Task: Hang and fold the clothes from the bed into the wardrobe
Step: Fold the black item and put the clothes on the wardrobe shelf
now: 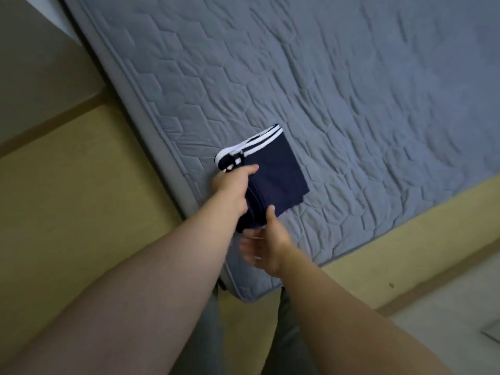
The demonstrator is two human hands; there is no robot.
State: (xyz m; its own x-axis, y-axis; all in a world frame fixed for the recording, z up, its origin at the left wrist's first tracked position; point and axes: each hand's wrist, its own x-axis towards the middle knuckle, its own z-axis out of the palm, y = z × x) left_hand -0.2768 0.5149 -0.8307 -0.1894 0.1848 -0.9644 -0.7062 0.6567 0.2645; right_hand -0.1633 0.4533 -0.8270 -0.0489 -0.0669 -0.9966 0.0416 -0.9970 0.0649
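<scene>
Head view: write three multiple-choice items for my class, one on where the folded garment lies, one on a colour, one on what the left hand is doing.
1. Where does the folded garment lie?
A. mid-mattress
B. near the edge of the mattress, by a corner
C. on the floor

2. What colour are the stripes on the garment?
A. red
B. yellow
C. white

3. What is the left hand doing?
A. gripping the garment's edge
B. hanging free
C. lying flat on the mattress

Key:
1 B: the mattress border runs close beside it.
2 C: white bands cross the navy cloth.
3 A: its thumb lies on top of the cloth, its fingers round the edge.
</scene>
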